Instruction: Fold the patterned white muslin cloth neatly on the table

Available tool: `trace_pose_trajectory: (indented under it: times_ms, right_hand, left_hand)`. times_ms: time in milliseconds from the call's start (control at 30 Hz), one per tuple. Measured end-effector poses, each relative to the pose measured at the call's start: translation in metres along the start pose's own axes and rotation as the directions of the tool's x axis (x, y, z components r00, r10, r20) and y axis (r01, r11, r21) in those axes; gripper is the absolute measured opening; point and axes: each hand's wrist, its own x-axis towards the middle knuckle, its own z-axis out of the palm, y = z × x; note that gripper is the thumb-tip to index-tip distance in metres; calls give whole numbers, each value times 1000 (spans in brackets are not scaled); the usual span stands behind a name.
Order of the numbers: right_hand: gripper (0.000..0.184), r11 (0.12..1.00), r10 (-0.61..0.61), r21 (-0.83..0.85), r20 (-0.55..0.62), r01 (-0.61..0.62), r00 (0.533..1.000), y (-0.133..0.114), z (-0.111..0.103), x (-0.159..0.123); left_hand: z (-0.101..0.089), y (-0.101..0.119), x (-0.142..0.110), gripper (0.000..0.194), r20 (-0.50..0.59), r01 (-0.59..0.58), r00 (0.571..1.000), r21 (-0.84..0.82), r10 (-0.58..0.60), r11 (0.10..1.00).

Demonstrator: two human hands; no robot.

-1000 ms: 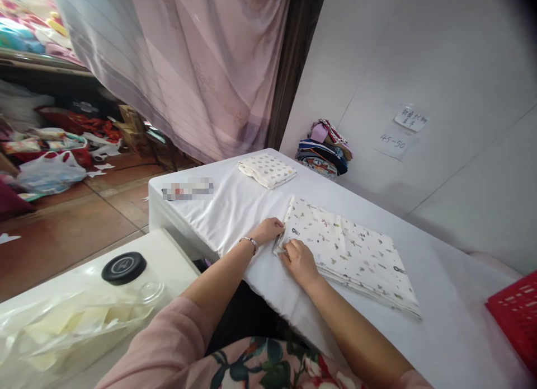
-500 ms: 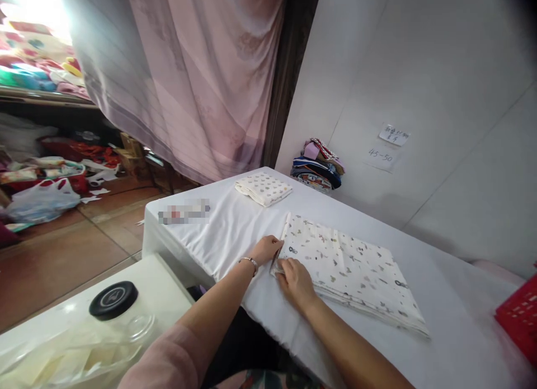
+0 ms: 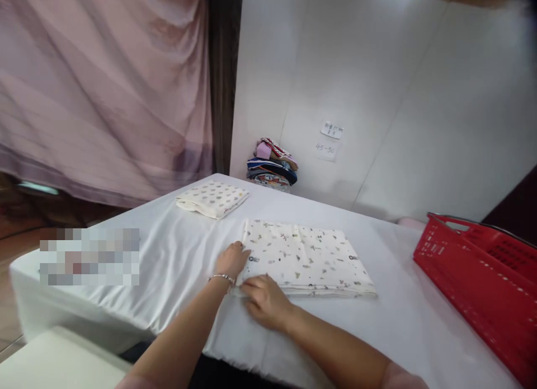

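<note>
A folded white cloth with small printed figures (image 3: 306,257) lies flat on the white-covered table (image 3: 168,254). My left hand (image 3: 232,260), a thin bracelet on its wrist, rests at the cloth's near left corner with fingers curled against the edge. My right hand (image 3: 264,300) lies on the near edge of the same cloth, fingers bent and pressed onto the fabric at that corner. Both hands touch the cloth's layered edge; whether they pinch a layer is hard to make out.
A smaller folded dotted cloth (image 3: 212,198) lies further back on the left. A pile of coloured folded clothes (image 3: 272,165) sits against the white wall under two paper notes (image 3: 327,140). A red plastic basket (image 3: 482,271) stands at the right. A pink curtain (image 3: 104,92) hangs at the left.
The view has swung to the right, bringing the red basket into sight and losing the floor and jar. My hands have stayed at the cloth's near left corner.
</note>
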Motion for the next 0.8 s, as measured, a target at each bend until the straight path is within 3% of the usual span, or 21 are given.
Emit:
trace_pose_trajectory:
  times_ms: [67, 133, 200, 300, 367, 433, 567, 700, 800]
  right_hand:
    - [20, 998, 15, 53, -24, -13, 1000, 18, -16, -10]
    - [23, 991, 131, 45, -85, -127, 988, 39, -28, -20]
    - [27, 962, 271, 9, -101, -272, 957, 59, -33, -30]
    - [40, 915, 403, -45, 25, -402, 915, 76, -30, -44]
    - [46, 901, 434, -37, 134, -433, 891, 79, -27, -51]
    - [49, 893, 435, 15, 230, -450, 871, 79, -30, -54]
    - [56, 874, 438, 76, 310, -481, 844, 85, -45, -41]
    - [60, 892, 448, -31, 200, -452, 871, 114, -50, -10]
    - [65, 833, 552, -143, 152, -534, 820, 148, -45, 4]
  left_hand:
    - [-3, 2, -3, 38, 3, -12, 1000, 2, 12, 1000]
    - [-6, 8, -7, 40, -24, -16, 1000, 37, 17, 999]
    - [-5, 18, -12, 43, -119, -88, 988, 111, 101, 990]
    - [8, 28, -17, 48, -207, -337, 900, 231, 385, 913]
    - [21, 26, -19, 49, -142, -456, 853, 265, 502, 850]
    - [33, 19, -18, 51, -62, -500, 842, 284, 536, 818]
    - [40, 7, -17, 56, -39, -528, 817, 353, 576, 773]
    - [37, 8, -17, 56, -58, -527, 802, 401, 595, 749]
    - [36, 8, -17, 56, -43, -531, 801, 409, 596, 743]
